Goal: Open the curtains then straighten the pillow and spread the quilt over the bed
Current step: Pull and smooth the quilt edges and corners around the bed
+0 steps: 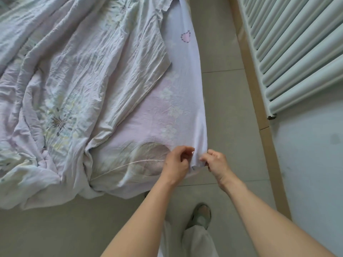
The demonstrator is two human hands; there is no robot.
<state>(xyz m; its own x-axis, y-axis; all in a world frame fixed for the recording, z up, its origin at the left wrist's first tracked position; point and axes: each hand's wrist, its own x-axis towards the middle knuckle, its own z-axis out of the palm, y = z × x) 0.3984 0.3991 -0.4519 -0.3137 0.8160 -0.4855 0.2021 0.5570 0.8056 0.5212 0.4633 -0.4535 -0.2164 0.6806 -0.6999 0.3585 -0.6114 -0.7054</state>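
While both hands work at the corner of the bed, the head view shows the left hand (pixel 176 164) and the right hand (pixel 216 161) each pinching closed on the pale bedsheet (pixel 185 80) where it drapes over the edge. The quilt (pixel 65 80) lies crumpled across the mattress to the left, one hemmed edge folded back, part of it spilling toward the floor (pixel 222 108). It looks soft, light and limp (thin crinkled fabric), so it will sag between grips; the corners or piped hem seem the best holds. No pillow or curtains appear.
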